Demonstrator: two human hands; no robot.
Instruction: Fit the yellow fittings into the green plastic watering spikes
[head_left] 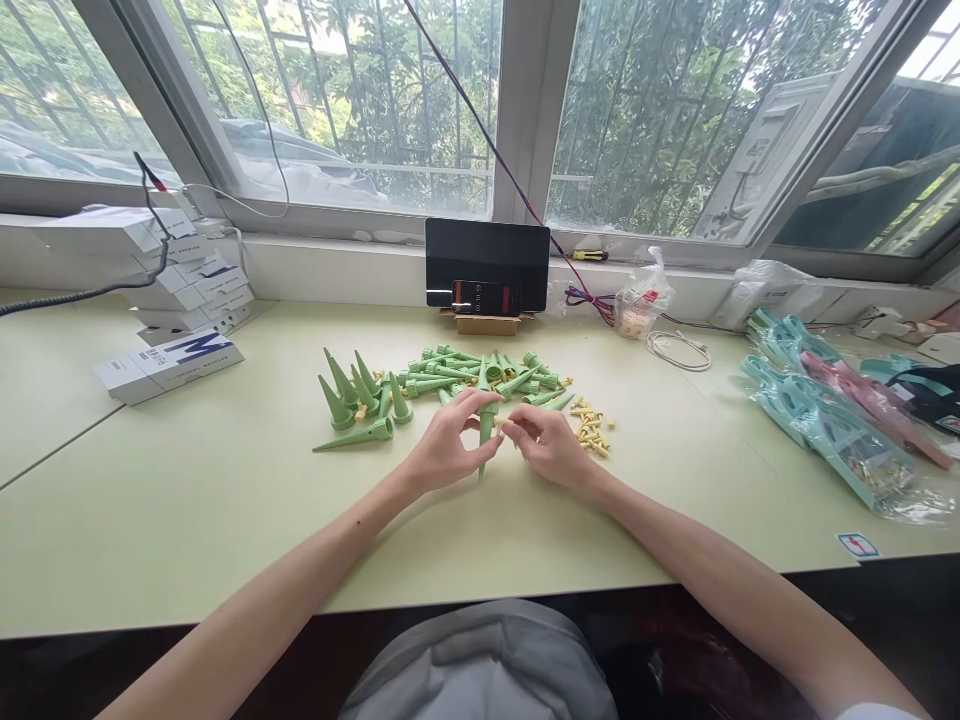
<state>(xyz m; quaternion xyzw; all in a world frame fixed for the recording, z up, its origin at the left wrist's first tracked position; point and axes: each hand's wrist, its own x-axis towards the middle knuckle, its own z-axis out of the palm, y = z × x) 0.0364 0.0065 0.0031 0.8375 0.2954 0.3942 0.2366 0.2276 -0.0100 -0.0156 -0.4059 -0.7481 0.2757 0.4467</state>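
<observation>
My left hand is closed on a green plant watering spike, held with its point downward over the table. In the fingers of my right hand is a small yellow plug, against the spike's side; whether it is seated in a hole I cannot tell. Behind my hands lies a heap of green spikes. To the left several finished-looking spikes stand points up, and one spike lies on its side. Loose yellow plugs are scattered just right of my right hand.
A tablet with a phone in front leans at the window. White boxes are stacked on the left of the pale green table. Bagged teal items, a coiled white cable and a plastic bag are right.
</observation>
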